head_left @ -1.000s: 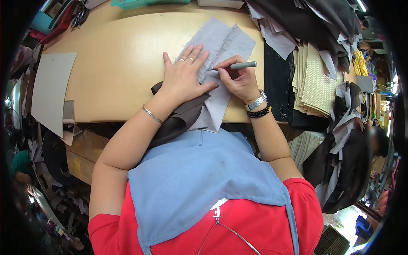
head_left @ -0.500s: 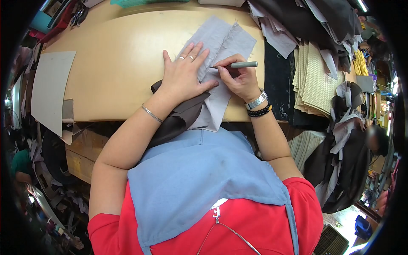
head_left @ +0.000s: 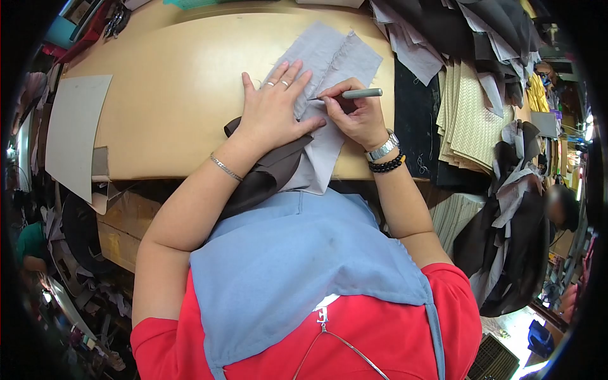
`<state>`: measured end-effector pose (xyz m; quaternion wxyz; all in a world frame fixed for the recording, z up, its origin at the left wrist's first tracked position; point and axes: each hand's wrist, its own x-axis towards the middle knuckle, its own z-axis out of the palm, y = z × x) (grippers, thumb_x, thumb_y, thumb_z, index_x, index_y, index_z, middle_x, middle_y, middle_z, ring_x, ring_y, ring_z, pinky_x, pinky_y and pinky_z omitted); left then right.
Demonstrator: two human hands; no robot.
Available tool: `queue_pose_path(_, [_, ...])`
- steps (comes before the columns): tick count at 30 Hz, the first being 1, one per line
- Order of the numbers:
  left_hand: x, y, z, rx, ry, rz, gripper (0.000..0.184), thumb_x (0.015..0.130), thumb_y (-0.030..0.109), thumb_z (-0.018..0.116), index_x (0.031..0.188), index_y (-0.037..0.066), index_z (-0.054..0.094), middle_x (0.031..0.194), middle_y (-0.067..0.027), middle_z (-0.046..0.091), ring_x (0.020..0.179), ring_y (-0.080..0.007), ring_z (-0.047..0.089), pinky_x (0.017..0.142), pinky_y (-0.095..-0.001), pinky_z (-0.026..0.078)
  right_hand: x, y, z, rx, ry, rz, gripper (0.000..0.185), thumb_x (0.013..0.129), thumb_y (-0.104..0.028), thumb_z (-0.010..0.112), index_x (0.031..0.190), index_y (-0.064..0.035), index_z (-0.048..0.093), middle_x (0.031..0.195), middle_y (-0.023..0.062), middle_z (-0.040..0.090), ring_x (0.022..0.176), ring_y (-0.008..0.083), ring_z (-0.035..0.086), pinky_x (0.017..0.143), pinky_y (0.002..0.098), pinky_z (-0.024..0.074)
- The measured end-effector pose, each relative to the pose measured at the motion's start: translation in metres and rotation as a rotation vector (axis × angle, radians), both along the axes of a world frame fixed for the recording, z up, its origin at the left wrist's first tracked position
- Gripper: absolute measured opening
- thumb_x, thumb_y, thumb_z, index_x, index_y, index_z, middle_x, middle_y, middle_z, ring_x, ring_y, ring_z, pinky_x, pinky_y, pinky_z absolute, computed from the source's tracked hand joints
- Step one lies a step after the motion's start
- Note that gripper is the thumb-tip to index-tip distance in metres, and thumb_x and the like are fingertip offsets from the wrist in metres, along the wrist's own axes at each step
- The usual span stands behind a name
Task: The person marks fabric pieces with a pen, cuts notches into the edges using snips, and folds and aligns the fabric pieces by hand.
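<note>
"Near side first, quick."

"Blue apron (head_left: 316,247) up by the bench (head_left: 171,101). Dark cloth (head_left: 275,166) bunched at the near edge, under the left forearm."

"Left hand (head_left: 275,114)?"

"Palm down, fingers spread apart, mostly on the grey cloth (head_left: 323,54). Little finger's out over bare wood. Two rings."

"Right hand (head_left: 356,117)?"

"Just beside it, fingers clamped on a pen (head_left: 362,93), tip angled at the cloth. Touching? Can't tell from here."

"And the cloth lies where?"

"On the bench, right of the middle, under both hands. Frayed strip runs up to its far end."

"Further out?"

"Woven sheets (head_left: 472,120) stacked off to the right. Green tray (head_left: 196,2) at the back, white box (head_left: 330,2) near it."
</note>
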<state>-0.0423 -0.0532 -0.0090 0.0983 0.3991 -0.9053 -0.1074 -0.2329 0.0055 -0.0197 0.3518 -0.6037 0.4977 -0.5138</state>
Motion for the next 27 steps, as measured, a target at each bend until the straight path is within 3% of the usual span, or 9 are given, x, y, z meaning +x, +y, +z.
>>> queue_pose_path(12, [0.0001,-0.0004,-0.0012,0.002,-0.001,-0.005,0.092,0.075,0.071,0.065,0.146,0.017,0.045,0.158,-0.0059,0.034,0.145,-0.0278,0.032,0.103,-0.0784,0.019,-0.0003,-0.0003,-0.0007,-0.005,-0.008,-0.004,0.008,0.087,-0.001,0.066,0.093,0.0026,0.063,0.088,0.0069,0.070,0.080,0.0116,0.069,0.072,0.0263,0.0574])
queue_pose_path(18, [-0.0001,-0.0004,-0.0043,-0.039,0.049,-0.004,0.088,0.074,0.067,0.066,0.142,0.014,0.049,0.155,-0.0089,0.038,0.143,-0.0267,0.036,0.103,-0.0777,0.020,-0.0002,-0.0001,-0.0002,0.033,0.023,-0.019,0.009,0.085,-0.001,0.067,0.093,0.0013,0.063,0.083,0.0044,0.068,0.075,0.0079,0.066,0.066,0.0232,0.0547])
queue_pose_path(20, [0.0001,-0.0004,-0.0055,-0.049,0.064,-0.005,0.085,0.074,0.065,0.067,0.141,0.015,0.051,0.154,-0.0092,0.039,0.143,-0.0269,0.037,0.103,-0.0777,0.020,-0.0031,0.0011,0.0009,0.062,0.081,0.010,0.009,0.087,0.000,0.065,0.095,0.0002,0.060,0.090,0.0055,0.068,0.080,0.0084,0.066,0.070,0.0229,0.0547])
queue_pose_path(24, [0.0033,0.0009,-0.0021,-0.008,0.188,-0.034,0.066,0.073,0.055,0.074,0.124,0.015,0.059,0.143,-0.0073,0.050,0.138,-0.0285,0.043,0.103,-0.0768,0.021,-0.0032,0.0019,0.0002,0.066,0.101,0.002,0.010,0.088,0.000,0.064,0.096,-0.0002,0.059,0.091,0.0057,0.068,0.081,0.0082,0.065,0.071,0.0222,0.0545])
queue_pose_path(27, [0.0051,0.0022,0.0021,0.045,0.236,-0.063,0.051,0.074,0.046,0.079,0.109,0.015,0.060,0.132,-0.0045,0.057,0.135,-0.0296,0.047,0.104,-0.0757,0.021,0.0002,0.0004,-0.0032,-0.015,0.099,-0.087,0.008,0.084,-0.002,0.068,0.090,-0.0014,0.062,0.077,0.0036,0.066,0.065,0.0066,0.062,0.058,0.0230,0.0508])
